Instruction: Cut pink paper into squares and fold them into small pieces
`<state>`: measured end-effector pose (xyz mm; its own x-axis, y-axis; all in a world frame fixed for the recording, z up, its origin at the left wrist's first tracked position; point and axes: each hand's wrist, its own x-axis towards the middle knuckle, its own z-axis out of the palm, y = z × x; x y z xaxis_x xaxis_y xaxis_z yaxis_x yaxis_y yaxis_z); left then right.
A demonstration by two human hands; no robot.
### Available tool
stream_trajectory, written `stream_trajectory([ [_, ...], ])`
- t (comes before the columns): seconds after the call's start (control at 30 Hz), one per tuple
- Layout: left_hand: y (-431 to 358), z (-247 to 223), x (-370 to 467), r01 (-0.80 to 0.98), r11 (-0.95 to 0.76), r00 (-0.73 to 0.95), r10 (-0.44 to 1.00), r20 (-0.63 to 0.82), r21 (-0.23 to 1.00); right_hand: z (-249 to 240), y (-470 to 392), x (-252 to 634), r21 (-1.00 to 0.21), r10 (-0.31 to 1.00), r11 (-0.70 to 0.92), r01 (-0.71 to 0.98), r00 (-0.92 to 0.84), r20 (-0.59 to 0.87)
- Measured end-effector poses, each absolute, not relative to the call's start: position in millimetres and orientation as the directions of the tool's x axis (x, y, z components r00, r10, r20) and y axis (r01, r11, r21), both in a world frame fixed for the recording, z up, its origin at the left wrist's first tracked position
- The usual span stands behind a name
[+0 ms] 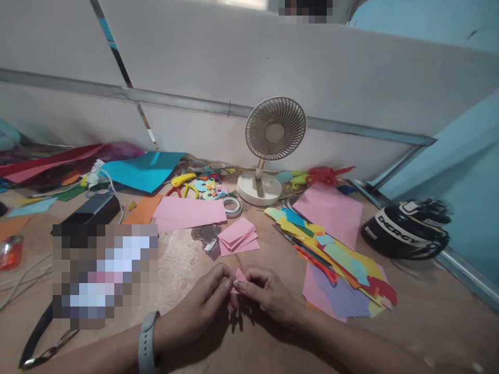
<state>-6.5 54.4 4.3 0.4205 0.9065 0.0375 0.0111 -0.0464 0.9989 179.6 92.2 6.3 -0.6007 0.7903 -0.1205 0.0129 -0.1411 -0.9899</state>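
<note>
Both hands meet low in the middle of the head view, over the brown table (183, 332). Between their fingertips is a small folded piece of pink paper (240, 275), its pointed tip facing up. My left hand (212, 291) pinches it from the left; a grey band circles that wrist. From the right, my right hand (268, 293) pinches the same paper, thumb against its front. The lower part of the paper is largely hidden by the fingers. Just beyond the hands lies a small stack of pink paper pieces (238, 235).
A white fan (276, 130) stands at the back. To the right are scissors (312, 254) on coloured paper strips (346, 259) and a black jug (405, 228). Further left lie pink sheets (189, 212), a tape roll (233, 206), yellow-handled pliers (184, 180) and a blue sheet (146, 170).
</note>
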Motion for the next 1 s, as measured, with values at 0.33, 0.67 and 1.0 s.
stream_trajectory([
  [0.33,53.8,7.0,-6.9,-0.02,-0.033,0.4,0.916,0.039,0.999,1.8,89.5,179.7,-0.97,0.772,-0.237,-0.053,-0.617,-0.155],
  [0.67,50.4,9.6,-4.3,-0.011,0.01,0.37,0.929,-0.005,1.0,2.7,89.9,178.6,-0.979,0.774,-0.202,-0.01,-0.615,-0.153],
  [1.0,52.9,11.4,-8.7,0.079,-0.074,0.388,0.921,0.038,0.994,4.3,91.4,185.3,-0.986,0.801,-0.163,0.037,-0.579,-0.154],
])
